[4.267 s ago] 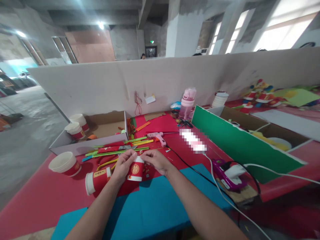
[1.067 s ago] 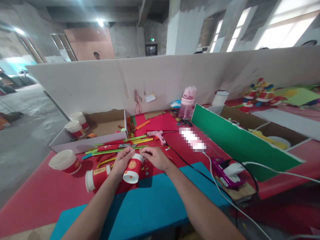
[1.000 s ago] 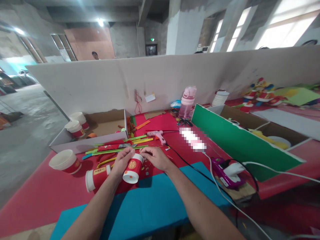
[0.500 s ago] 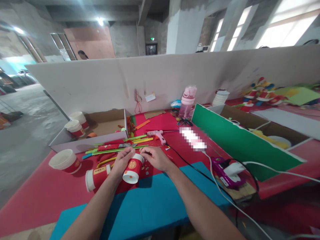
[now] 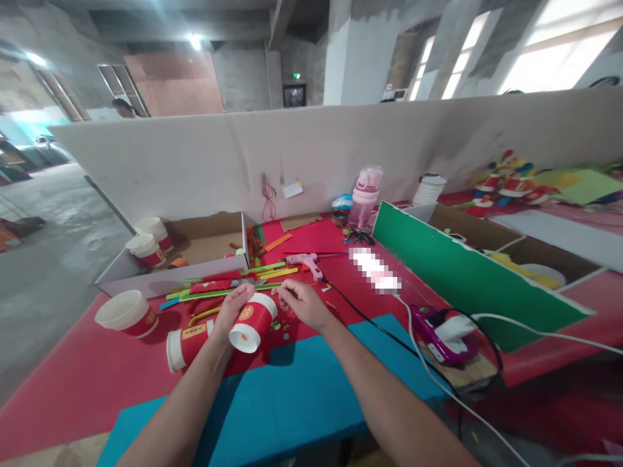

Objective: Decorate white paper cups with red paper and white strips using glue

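Note:
A red and white paper cup (image 5: pixel 254 320) with a gold emblem lies tilted in my left hand (image 5: pixel 235 310), its open mouth toward me. My right hand (image 5: pixel 302 303) is just right of the cup's far end, fingers bent together; whatever they pinch is too small to make out. Below them, small scraps (image 5: pixel 276 326) dot the red table cover. Another red cup (image 5: pixel 189 344) lies on its side by my left forearm. Beyond my hands rests a pink glue gun (image 5: pixel 306 263), near green and yellow strips (image 5: pixel 272 275).
Stacked cups (image 5: pixel 127 313) stand at the left, before a white-sided box (image 5: pixel 175 274). A purple power strip (image 5: pixel 445 340) with cables lies right, beside a green-sided box (image 5: pixel 467 279). A pink bottle (image 5: pixel 365 198) stands near the partition (image 5: pixel 195 155). Behind the partition, a person's head shows.
The cup in my left hand has turned and shifted slightly left, with its mouth showing more. My right hand has moved slightly away from it. The person behind the partition has moved left.

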`<action>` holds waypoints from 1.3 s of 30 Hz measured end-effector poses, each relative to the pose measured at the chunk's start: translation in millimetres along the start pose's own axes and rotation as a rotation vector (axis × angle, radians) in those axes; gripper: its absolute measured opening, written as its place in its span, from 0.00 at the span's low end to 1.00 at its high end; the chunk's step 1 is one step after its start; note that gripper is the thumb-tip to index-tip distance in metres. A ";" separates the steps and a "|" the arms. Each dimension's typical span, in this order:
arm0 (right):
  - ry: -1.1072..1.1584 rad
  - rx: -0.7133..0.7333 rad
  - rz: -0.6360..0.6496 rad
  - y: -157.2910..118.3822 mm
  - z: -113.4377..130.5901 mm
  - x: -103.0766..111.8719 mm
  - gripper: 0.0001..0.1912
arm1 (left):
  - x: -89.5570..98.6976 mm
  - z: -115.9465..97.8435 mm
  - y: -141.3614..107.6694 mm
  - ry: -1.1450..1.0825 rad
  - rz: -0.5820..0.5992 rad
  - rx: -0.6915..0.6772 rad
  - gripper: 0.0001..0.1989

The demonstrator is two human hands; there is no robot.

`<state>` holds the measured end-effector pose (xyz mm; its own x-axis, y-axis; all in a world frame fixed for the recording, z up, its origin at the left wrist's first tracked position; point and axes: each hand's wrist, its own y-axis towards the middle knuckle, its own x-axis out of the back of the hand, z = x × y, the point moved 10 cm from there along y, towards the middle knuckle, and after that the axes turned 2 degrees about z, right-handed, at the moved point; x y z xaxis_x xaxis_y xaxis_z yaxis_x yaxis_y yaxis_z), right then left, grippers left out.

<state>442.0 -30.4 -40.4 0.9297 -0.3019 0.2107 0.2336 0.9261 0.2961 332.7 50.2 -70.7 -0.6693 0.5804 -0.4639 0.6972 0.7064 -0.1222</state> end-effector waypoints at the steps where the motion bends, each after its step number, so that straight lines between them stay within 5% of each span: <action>1: 0.044 -0.003 0.028 0.1 0.4 -3.2 0.12 | 0.4 0.1 0.1 0.004 -0.002 0.000 0.18; 11: -0.200 0.173 0.070 -6.3 30.0 -9.7 0.10 | -7.3 6.0 -4.2 0.054 0.039 0.033 0.16; 15: -0.378 0.207 -0.044 -6.9 34.0 -1.7 0.09 | -7.1 10.7 -2.0 0.027 0.063 0.060 0.17; 18: -0.283 0.104 -0.102 -3.2 20.2 7.7 0.08 | -4.4 10.2 -1.2 0.007 0.050 0.064 0.18; 24: -0.014 0.008 0.074 -0.8 6.5 -5.1 0.07 | -2.3 5.1 -0.8 0.021 0.019 0.042 0.20; 39: -0.408 0.242 0.037 -9.8 37.8 -8.9 0.08 | -3.4 5.2 -2.4 0.036 -0.010 0.054 0.20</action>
<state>420.7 -45.3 -10.0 0.7368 -0.3791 0.5598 0.0843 0.8731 0.4802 334.7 44.4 -73.4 -0.6842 0.5885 -0.4309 0.7030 0.6895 -0.1746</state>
